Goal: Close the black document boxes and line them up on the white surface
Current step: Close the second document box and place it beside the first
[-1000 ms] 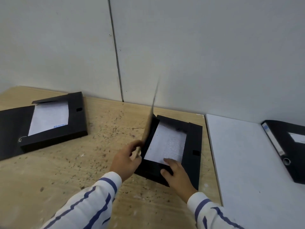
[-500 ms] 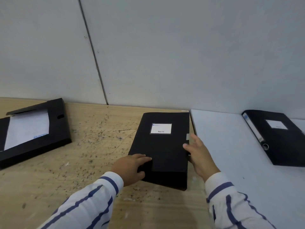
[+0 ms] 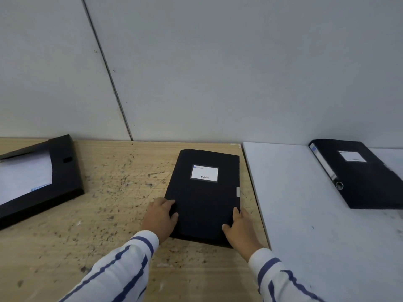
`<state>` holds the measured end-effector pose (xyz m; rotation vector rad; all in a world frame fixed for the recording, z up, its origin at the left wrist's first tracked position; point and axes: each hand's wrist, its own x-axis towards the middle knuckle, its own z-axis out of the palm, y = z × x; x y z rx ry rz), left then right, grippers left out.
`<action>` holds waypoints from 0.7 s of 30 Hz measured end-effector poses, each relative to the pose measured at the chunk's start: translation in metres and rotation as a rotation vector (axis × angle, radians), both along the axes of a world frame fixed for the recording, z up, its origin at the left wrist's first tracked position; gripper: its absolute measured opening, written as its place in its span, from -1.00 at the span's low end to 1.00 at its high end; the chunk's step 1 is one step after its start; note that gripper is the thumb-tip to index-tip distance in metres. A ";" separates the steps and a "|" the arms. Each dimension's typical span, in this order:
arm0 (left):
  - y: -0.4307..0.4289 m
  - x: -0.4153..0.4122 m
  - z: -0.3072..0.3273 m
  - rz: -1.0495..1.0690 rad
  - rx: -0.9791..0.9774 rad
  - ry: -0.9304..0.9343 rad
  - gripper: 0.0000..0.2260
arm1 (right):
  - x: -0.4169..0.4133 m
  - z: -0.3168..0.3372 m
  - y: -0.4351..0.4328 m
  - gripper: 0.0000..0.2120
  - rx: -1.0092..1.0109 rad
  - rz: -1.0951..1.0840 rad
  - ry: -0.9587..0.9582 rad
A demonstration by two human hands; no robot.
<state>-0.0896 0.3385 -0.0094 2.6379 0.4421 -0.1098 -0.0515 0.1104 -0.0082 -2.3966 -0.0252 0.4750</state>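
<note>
Three black document boxes in view, two hands, one white surface.

Far left: open box lying flat on the wooden table, partly cut off by the frame edge. Lid is off to the left, white paper showing inside. Count open: 1.

Centre: middle box, closed, flat on the wood near the table's right edge, just beside the white surface but not on it. One white label on top, small white tab on its right edge.

Left hand clamped on the middle box's near left edge, fingers curled over onto the top face, thumb on the lid too. Right hand on the near right corner, thumb on top, fingers down the right side; gripping the same box. Both sleeves are white with blue stripes.

Right: white surface, butted against the wooden table. One closed box lying on it at the back, angled, spine with finger ring facing left, one label on top, cut off by the right frame edge.

Tally: 2 closed, 1 open; 1 on white, 2 on wood.
</note>
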 end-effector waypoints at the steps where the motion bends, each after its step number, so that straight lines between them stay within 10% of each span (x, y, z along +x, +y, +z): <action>1: 0.000 0.000 -0.002 0.054 -0.036 0.006 -0.54 | -0.001 -0.001 0.000 -0.34 0.016 -0.011 0.009; 8: -0.006 0.008 0.001 0.360 -0.526 0.068 -0.61 | -0.003 0.000 -0.006 -0.30 0.300 -0.131 0.145; 21: -0.120 0.057 0.027 0.313 -0.615 -0.080 -0.55 | 0.060 0.020 -0.121 -0.33 0.377 -0.172 0.112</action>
